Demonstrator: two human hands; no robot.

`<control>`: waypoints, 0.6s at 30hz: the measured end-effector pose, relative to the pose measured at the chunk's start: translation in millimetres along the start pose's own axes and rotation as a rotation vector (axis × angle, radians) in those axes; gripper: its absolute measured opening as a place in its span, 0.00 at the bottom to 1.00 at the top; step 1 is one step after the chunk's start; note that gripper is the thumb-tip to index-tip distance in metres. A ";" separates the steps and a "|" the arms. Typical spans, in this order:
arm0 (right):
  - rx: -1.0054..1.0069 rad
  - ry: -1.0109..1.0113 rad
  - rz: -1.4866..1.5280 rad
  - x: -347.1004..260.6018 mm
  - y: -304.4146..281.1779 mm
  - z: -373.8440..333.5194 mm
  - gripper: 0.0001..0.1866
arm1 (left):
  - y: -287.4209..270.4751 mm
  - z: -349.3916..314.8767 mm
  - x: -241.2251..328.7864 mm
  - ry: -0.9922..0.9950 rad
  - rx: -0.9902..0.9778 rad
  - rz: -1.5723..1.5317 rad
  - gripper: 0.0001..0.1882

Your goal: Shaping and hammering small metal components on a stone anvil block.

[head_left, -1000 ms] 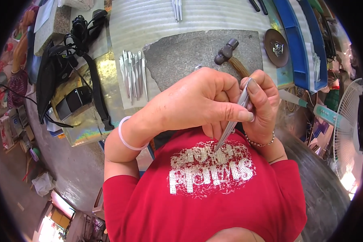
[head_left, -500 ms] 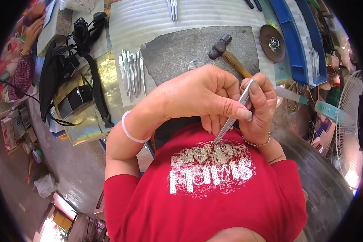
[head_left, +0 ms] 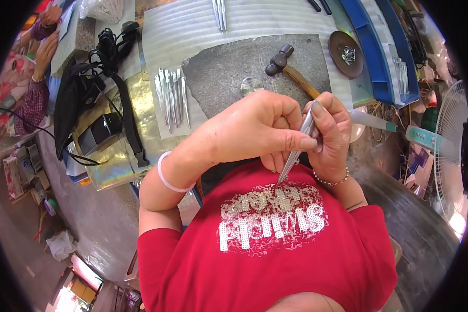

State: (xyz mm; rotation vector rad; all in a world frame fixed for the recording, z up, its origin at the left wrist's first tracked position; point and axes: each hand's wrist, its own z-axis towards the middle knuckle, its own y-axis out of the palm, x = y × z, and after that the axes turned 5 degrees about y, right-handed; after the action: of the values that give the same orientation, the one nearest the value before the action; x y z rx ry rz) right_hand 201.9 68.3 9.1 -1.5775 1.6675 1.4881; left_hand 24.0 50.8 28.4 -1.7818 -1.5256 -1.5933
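Note:
My left hand (head_left: pixel 260 125) and my right hand (head_left: pixel 332 136) meet in front of my red shirt, both closed on slim, silvery, pointed tweezers (head_left: pixel 291 158). The tweezers slant, with the tip down toward my chest and the upper end between my right thumb and fingers. My left thumb presses along their middle. Beyond my hands lies a hammer (head_left: pixel 281 61) with a wooden handle, on a grey stone slab (head_left: pixel 218 67). Left of the slab is a bunch of similar slim metal pieces (head_left: pixel 172 99).
A brown dish (head_left: pixel 338 42) holds small shiny bits, beside a blue tray (head_left: pixel 366 36). A round clear disc (head_left: pixel 250 85) sits on the slab. Black straps (head_left: pixel 120 96) lie at left, a fan (head_left: pixel 450 140) stands at right. A co-worker's hand (head_left: pixel 46 51) is at far left.
The tweezers have turned slightly in my fingers, still gripped by both hands. The view has shifted a little. More of the co-worker's hands shows at upper left.

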 end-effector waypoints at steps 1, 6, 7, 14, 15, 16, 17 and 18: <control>-0.034 0.023 -0.025 -1.4 -0.7 1.0 0.07 | -0.5 -0.6 -2.0 0.027 0.010 -0.001 0.13; -0.101 0.110 -0.037 -2.8 3.0 9.2 0.07 | -3.4 -4.9 0.0 -0.003 0.056 -0.041 0.13; -0.101 0.112 -0.038 -2.4 3.8 10.4 0.07 | -4.2 -4.8 0.1 -0.020 0.073 -0.064 0.13; -0.063 0.131 0.015 5.3 13.2 18.7 0.08 | -16.6 -3.3 -0.3 0.006 0.085 -0.060 0.13; -0.034 0.109 -0.008 6.1 15.1 19.8 0.08 | -18.8 -2.8 0.8 0.003 0.087 -0.022 0.13; -0.037 0.108 -0.009 6.5 16.1 20.9 0.08 | -20.7 -2.1 1.5 0.000 0.089 0.015 0.13; -0.034 0.093 -0.009 6.7 17.2 22.3 0.07 | -22.6 -1.4 2.7 0.002 0.090 0.016 0.13; -0.032 0.078 -0.009 6.8 18.1 24.0 0.07 | -24.6 -0.5 4.4 -0.007 0.087 0.030 0.13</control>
State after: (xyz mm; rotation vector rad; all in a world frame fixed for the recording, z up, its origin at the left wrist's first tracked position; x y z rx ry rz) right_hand 175.2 82.2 2.4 -1.6779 1.6850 1.4729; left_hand 2.6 62.1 22.4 -1.7570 -1.5402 -1.4849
